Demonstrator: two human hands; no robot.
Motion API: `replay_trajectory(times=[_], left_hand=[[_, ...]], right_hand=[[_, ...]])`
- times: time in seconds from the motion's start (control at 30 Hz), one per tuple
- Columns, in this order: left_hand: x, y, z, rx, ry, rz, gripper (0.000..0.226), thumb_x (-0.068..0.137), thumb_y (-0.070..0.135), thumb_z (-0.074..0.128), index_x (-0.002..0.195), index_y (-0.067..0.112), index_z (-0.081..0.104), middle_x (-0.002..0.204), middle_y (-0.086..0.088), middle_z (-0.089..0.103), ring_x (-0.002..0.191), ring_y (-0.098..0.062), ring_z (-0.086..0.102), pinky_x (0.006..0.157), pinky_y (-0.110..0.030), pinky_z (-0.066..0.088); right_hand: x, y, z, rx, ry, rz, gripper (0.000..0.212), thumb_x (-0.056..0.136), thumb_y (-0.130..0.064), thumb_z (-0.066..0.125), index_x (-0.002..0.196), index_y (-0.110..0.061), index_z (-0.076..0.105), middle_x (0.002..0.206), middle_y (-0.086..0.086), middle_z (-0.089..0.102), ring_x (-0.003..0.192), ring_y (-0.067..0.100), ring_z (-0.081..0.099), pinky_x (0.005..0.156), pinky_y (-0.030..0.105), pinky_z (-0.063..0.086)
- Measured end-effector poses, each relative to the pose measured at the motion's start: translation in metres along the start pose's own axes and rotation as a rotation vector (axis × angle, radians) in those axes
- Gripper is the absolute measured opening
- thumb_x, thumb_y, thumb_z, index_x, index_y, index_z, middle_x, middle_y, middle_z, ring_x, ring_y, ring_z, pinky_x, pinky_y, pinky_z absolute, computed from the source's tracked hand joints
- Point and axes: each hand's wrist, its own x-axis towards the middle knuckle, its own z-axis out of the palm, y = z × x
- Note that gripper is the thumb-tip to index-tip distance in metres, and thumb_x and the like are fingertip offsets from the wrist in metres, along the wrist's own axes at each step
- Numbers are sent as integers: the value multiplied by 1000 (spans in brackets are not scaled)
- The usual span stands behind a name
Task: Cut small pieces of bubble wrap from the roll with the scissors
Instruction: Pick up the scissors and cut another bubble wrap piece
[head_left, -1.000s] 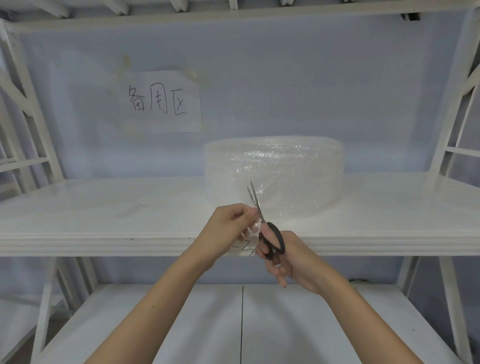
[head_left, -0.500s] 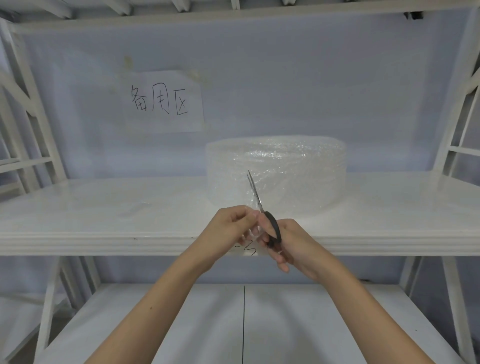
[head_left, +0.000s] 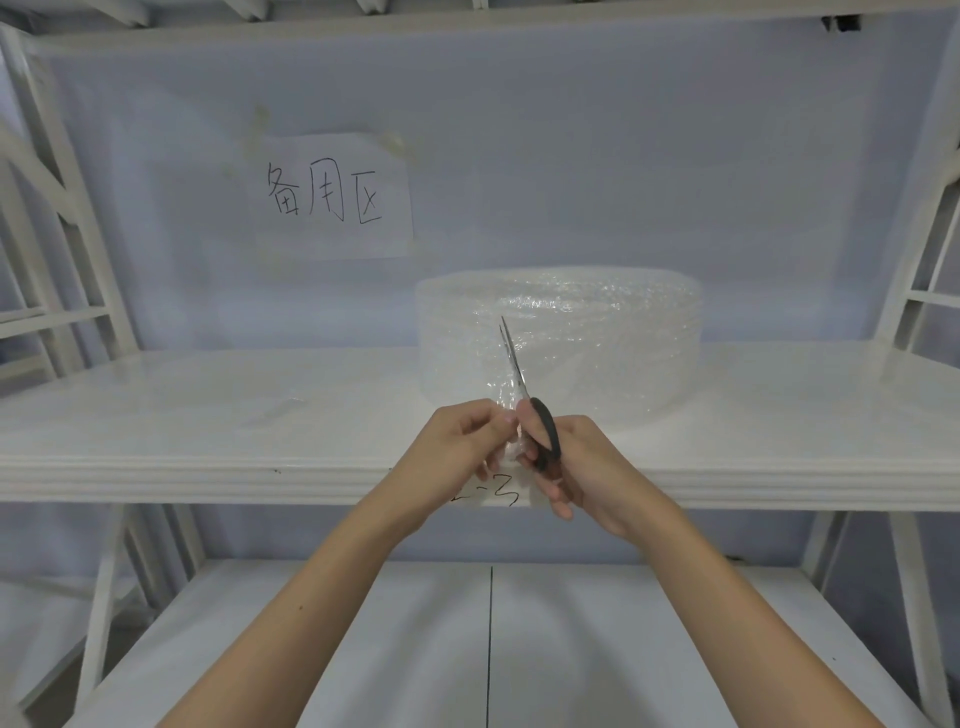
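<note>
Nearest me, my left hand (head_left: 457, 447) pinches a bubble wrap strip (head_left: 506, 415) at the shelf (head_left: 208, 415) edge; my right hand (head_left: 582, 467) grips the scissors (head_left: 524, 395), blades nearly together. Behind sits the roll (head_left: 597, 353), open shelf either side.

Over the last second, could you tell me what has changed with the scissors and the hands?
The scissors closed: the blades, parted a second ago, now lie together, pointing up in front of the bubble wrap roll. The right hand squeezed the black handles shut. The left hand kept pinching the loose wrap beside the blades. The roll, the shelf and the paper sign stayed put.
</note>
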Motion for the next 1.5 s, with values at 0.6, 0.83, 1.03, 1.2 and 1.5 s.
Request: replay_trajectory(times=[0.6,0.83,1.03,1.2,1.5], left_hand=[[-11,-7,1,1,-67,-46,33,99,19,55,67,20,62,60,9,54,56,-6,50,58,-20,43],[-14,-8,-12,-76,121,-84,25,96,22,59,78,14,74,68,3,62,57,-9,53,60,-22,46],[-10,-5,-26,-157,212,-125,17,92,20,63,91,25,80,76,18,73,62,-7,53,62,-21,49],[-8,-11,-26,-152,223,-115,16,91,18,65,95,24,79,75,17,70,66,-11,52,64,-24,48],[-5,-10,-23,-218,284,-9,14,89,18,69,102,22,67,73,-1,75,50,-14,50,56,-23,49]], right_hand=[[13,-23,1,40,17,19,56,69,-67,63,63,-12,52,66,6,52,38,16,39,35,23,31],[-3,-36,7,-60,88,-92,33,87,-37,66,81,-5,73,89,5,73,53,19,61,37,25,42],[-22,-33,-23,-154,401,-204,9,89,-21,66,93,-15,72,106,-10,71,70,19,76,29,21,33],[-34,-19,-63,-368,578,-123,26,89,-31,64,77,-8,71,86,-1,75,61,22,75,34,25,35],[-27,-6,-125,-867,750,206,40,89,-33,51,62,-4,53,60,11,63,50,27,54,49,28,40]])
